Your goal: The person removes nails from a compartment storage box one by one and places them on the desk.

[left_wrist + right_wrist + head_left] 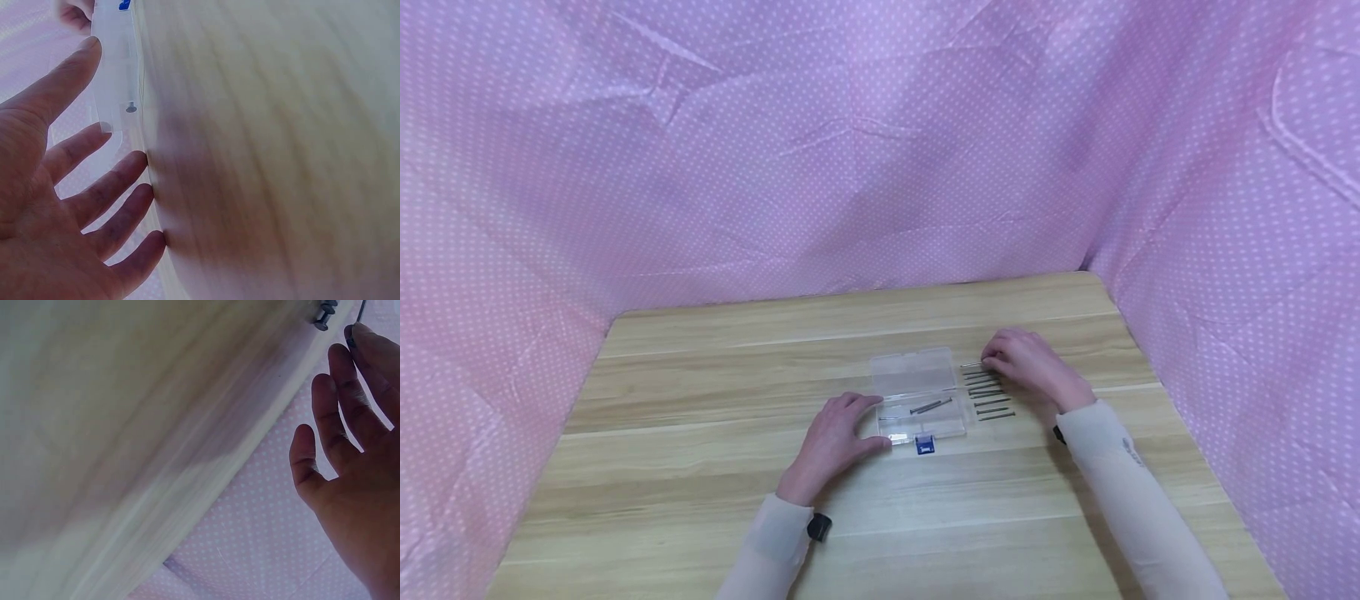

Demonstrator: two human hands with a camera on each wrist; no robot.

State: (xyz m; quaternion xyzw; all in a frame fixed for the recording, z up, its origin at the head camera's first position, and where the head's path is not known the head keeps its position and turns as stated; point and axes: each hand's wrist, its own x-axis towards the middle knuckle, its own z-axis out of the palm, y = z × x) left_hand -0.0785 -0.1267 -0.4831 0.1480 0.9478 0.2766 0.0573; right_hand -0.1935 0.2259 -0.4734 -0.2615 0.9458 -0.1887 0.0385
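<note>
A clear plastic box [958,425] with a blue label [925,445] lies open on the table, lid folded back. A few nails [931,407] lie inside its base. At the box's left side, my left hand [835,437] is spread, thumb at the front corner and index finger near the hinge side. My right hand [1028,360] pinches a nail [970,365] between thumb and index finger, at the far end of a row of nails [988,393] right of the box. In the right wrist view, the pinched nail's head [349,335] shows at the fingertips.
The wooden table [700,467] has a light grain. Pink dotted cloth [850,167] hangs behind it and along both sides. Black wrist straps [819,527] show at the sleeve cuffs.
</note>
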